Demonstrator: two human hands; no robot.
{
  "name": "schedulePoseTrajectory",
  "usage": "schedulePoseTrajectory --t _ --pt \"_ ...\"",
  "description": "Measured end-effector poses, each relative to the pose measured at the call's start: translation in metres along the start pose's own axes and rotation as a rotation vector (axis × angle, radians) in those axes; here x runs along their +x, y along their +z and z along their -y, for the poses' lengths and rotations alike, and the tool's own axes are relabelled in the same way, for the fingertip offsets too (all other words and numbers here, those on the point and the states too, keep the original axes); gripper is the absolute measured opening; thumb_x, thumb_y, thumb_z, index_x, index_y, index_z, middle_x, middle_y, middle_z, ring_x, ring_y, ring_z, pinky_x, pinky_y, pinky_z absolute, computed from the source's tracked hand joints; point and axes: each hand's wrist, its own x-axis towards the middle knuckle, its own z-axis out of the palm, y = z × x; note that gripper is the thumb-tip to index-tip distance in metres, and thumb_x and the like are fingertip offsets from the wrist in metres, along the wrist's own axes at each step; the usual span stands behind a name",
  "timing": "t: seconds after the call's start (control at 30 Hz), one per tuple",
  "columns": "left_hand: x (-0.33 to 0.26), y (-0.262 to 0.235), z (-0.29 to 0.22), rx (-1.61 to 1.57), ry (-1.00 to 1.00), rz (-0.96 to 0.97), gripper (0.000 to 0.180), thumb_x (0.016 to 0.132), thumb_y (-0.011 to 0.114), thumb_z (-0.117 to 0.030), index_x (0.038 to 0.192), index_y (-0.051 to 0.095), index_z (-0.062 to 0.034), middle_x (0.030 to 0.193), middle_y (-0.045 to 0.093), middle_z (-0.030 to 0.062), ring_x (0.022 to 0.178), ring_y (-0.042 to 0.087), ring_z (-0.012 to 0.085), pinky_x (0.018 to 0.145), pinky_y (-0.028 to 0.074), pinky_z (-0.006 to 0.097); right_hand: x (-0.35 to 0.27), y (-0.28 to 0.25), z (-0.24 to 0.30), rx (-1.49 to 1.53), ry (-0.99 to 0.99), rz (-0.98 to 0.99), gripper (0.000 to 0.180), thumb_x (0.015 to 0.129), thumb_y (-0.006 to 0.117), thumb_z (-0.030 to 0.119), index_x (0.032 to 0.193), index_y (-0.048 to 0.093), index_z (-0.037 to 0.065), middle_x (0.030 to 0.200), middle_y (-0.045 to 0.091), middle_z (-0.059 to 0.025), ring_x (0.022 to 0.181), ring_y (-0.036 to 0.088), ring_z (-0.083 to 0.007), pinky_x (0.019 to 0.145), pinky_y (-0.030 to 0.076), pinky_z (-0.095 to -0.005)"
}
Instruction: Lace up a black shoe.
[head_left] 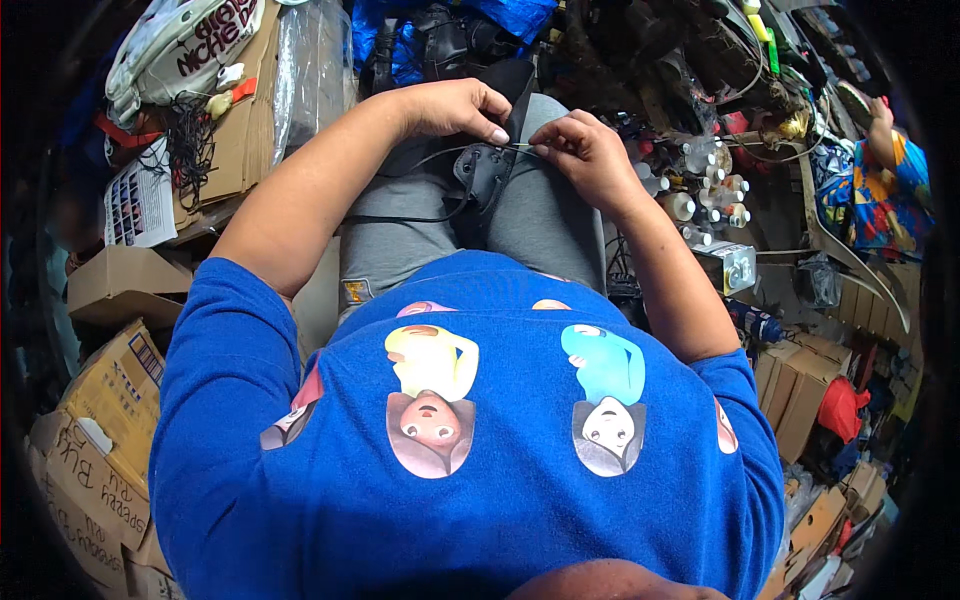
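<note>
A black leather shoe (482,178) with eyelets along its edge is wedged upright between my grey-trousered thighs. My left hand (458,108) is curled with thumb and fingers closed at the edge of the shoe's raised black flap; exactly what lies between the fingertips is partly hidden. Across from it, my right hand (585,150) pinches the end of a thin cord (430,157), just right of the flap. That cord runs leftward past the eyelets. A thicker black lace (415,217) trails from the shoe over my left thigh.
Several small bottles (705,185) crowd the right side beside a small clear-sided box (728,268). On the left are cardboard boxes (115,285), a printed sheet (140,200) and a white bag (180,60). Another person's colourful sleeve (888,200) shows at far right.
</note>
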Motion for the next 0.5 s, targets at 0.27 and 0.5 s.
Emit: schedulePoseTrajectory --t 0.27,0.5 --pt "-0.003 -0.004 0.009 -0.134 -0.019 0.035 0.021 0.083 0.067 -0.018 0.094 0.065 -0.0006 0.082 0.060 -0.0036 0.082 0.052 0.0065 0.081 0.040 0.024 0.002 0.006 0.002 -0.118 -0.097 -0.010 0.018 0.069 0.071 0.006 0.086 0.071 0.011 0.079 0.062 -0.0081 0.074 0.062 -0.0250 0.067 0.050 -0.0359" --pt "-0.006 0.001 0.009 -0.284 0.033 -0.006 0.021 0.082 0.067 -0.016 0.093 0.066 0.0011 0.086 0.065 -0.0006 0.081 0.055 0.0072 0.081 0.043 0.024 -0.004 0.021 0.006 -0.264 -0.161 -0.107 0.010 0.074 0.071 0.022 0.083 0.070 0.017 0.076 0.063 -0.0022 0.079 0.056 -0.0241 0.076 0.036 -0.0390"
